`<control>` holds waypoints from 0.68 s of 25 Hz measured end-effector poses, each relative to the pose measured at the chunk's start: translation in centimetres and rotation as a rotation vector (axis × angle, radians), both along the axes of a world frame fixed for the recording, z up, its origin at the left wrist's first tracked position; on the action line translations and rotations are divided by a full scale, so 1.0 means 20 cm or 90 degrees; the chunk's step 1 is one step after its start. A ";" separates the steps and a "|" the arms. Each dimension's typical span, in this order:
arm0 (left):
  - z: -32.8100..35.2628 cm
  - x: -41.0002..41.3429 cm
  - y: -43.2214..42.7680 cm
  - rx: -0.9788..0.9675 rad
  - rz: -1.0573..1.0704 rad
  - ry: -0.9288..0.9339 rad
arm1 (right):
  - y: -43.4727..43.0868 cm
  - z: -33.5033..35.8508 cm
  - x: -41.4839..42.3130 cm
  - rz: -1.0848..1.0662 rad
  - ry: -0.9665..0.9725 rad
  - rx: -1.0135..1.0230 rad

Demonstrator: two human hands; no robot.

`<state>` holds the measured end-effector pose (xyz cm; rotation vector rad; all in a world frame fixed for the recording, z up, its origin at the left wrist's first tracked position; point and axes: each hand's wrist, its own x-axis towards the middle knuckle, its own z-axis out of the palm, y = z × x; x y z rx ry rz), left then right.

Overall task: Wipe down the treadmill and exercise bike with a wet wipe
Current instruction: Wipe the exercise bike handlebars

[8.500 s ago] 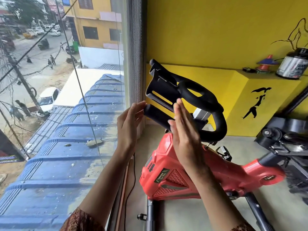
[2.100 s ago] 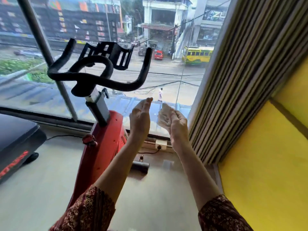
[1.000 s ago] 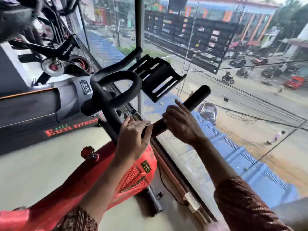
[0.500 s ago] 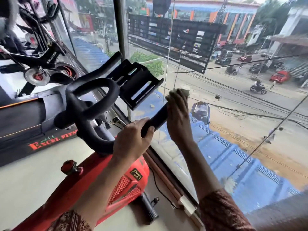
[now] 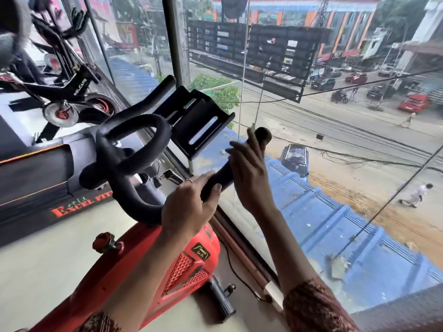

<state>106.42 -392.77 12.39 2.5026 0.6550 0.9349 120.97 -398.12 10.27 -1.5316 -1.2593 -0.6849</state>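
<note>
The red exercise bike stands beside a big window, its black handlebar looping in front of me. My left hand grips the near part of the right-hand horn of the bar. Higher on the same horn, just below its rounded tip, my right hand is wrapped round it with the wet wipe under the palm, where the wipe is almost wholly hidden. The treadmill, black with red lettering, lies on the floor to the left.
A black device holder sits on the handlebar just left of my right hand. The window glass is close behind the bar. A red knob sticks up from the frame. A second black bike stands at far left. A cable and socket lie along the sill.
My right hand has slid a little back down the horn, so its black tip now shows above the fingers. The left hand keeps its grip on the bar.
</note>
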 end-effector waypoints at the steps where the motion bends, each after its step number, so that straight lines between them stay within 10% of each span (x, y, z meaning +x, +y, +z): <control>1: 0.00 0.00 0.00 0.003 -0.005 -0.003 | -0.02 -0.08 -0.07 0.056 0.020 0.006; 8: -0.01 0.00 -0.01 0.026 0.006 0.008 | -0.02 0.16 0.01 -0.092 0.187 0.339; 17: -0.03 -0.02 0.01 0.061 0.005 0.018 | -0.02 -0.03 -0.07 -0.013 -0.024 -0.011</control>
